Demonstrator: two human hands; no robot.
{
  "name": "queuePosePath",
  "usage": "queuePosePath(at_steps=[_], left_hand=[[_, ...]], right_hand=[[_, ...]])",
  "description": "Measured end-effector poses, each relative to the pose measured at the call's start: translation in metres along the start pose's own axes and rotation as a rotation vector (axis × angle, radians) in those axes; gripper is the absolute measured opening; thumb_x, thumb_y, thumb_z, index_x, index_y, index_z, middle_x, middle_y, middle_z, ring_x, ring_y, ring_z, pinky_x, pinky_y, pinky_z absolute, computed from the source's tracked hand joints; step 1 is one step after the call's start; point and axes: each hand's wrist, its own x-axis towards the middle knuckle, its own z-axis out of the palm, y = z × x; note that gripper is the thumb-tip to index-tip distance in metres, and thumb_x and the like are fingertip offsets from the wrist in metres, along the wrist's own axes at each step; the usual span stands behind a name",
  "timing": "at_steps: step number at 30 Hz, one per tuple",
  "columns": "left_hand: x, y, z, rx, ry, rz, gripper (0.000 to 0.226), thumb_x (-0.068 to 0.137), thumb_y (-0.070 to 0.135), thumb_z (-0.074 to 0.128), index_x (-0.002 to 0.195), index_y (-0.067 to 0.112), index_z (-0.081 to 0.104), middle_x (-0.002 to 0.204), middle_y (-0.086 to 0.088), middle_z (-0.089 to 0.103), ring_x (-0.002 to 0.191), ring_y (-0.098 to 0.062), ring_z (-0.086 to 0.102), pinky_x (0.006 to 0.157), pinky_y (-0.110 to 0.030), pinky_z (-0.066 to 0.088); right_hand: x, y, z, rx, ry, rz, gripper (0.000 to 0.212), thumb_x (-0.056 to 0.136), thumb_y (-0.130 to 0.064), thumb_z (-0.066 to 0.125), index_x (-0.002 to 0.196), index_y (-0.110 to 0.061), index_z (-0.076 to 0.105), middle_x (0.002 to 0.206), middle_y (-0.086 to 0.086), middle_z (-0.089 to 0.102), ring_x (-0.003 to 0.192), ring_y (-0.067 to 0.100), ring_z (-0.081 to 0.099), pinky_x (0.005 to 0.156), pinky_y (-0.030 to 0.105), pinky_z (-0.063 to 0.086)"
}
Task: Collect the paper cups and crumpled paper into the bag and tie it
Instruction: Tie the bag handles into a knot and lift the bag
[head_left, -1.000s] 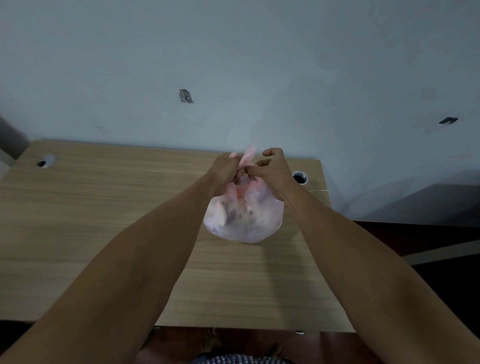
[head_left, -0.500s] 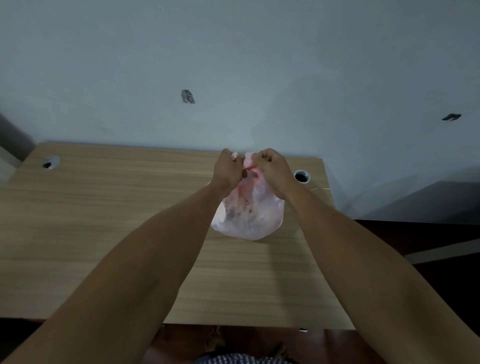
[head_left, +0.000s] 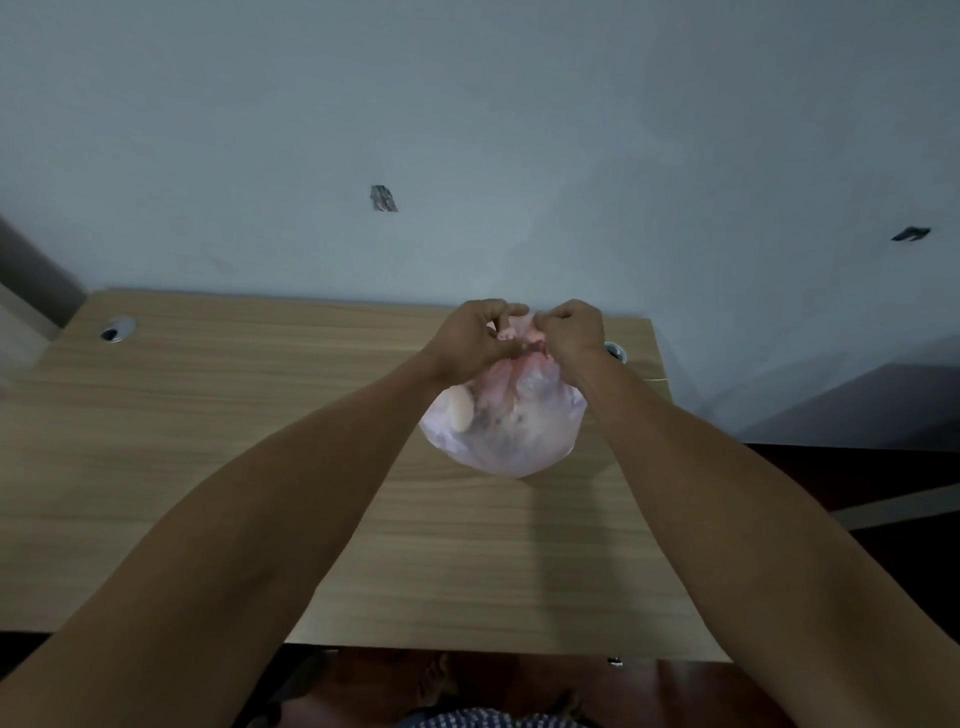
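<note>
we have the bag (head_left: 506, 431), a thin translucent pinkish-white plastic one, held up over the far right part of the wooden table (head_left: 208, 441). it bulges round and full below our hands; pale and darker shapes show through the film, and a light rounded form presses against its left side, but we cannot tell cups from paper inside. its neck is gathered into a pink bunch at the top, between our two hands. whether its bottom touches the table or hangs just above it we cannot tell.

our left hand (head_left: 475, 340) is closed on the left of the gathered neck, fingers curled over and pinching the plastic. our right hand (head_left: 571, 332) is closed on the right of it in the same way, knuckles up. the two hands are almost touching, with only the twisted plastic between them. both bare forearms reach in from the near edge of the view.

just beside our right wrist a round cable hole (head_left: 615, 351) sits in the tabletop, partly hidden. a second cable hole (head_left: 118, 329) sits near the far left corner, well apart from the bag. the table stands against a pale grey wall (head_left: 467, 130), which bears a small dark mark (head_left: 383, 198) above the table and another mark (head_left: 910, 234) far to the right.
</note>
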Motion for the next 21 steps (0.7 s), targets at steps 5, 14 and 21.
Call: queuePosePath(at_steps=[5, 14, 21], left_hand=[[0.004, 0.016, -0.01, 0.458, -0.062, 0.088, 0.041, 0.087, 0.029, 0.076, 0.07, 0.018, 0.04, 0.068, 0.002, 0.05, 0.062, -0.016, 0.042, 0.058, -0.03, 0.033], [0.003, 0.02, -0.012, -0.182, 0.031, -0.244, 0.027, 0.093, 0.02, 0.07, 0.081, 0.016, 0.047, 0.073, 0.002, 0.053, 0.064, -0.01, 0.052, 0.057, -0.022, 0.043], [0.001, 0.011, -0.008, -0.553, 0.024, -0.353, 0.019, 0.097, 0.015, 0.066, 0.08, 0.007, 0.063, 0.078, -0.011, 0.07, 0.076, -0.023, 0.067, 0.074, -0.035, 0.055]], right_hand=[[-0.004, 0.002, 0.002, -0.002, -0.027, -0.021, 0.013, 0.091, -0.011, 0.067, 0.1, -0.002, 0.067, 0.092, 0.01, 0.071, 0.066, 0.018, 0.062, 0.044, 0.02, 0.047], [-0.01, -0.011, -0.003, 0.031, -0.045, -0.129, 0.036, 0.1, -0.048, 0.037, 0.082, -0.018, 0.045, 0.078, 0.001, 0.045, 0.071, 0.018, 0.044, 0.066, 0.034, 0.041], [-0.013, -0.006, -0.004, 0.003, -0.052, -0.173, 0.048, 0.101, -0.053, 0.033, 0.075, -0.015, 0.046, 0.07, 0.002, 0.045, 0.067, 0.019, 0.044, 0.068, 0.036, 0.04]])
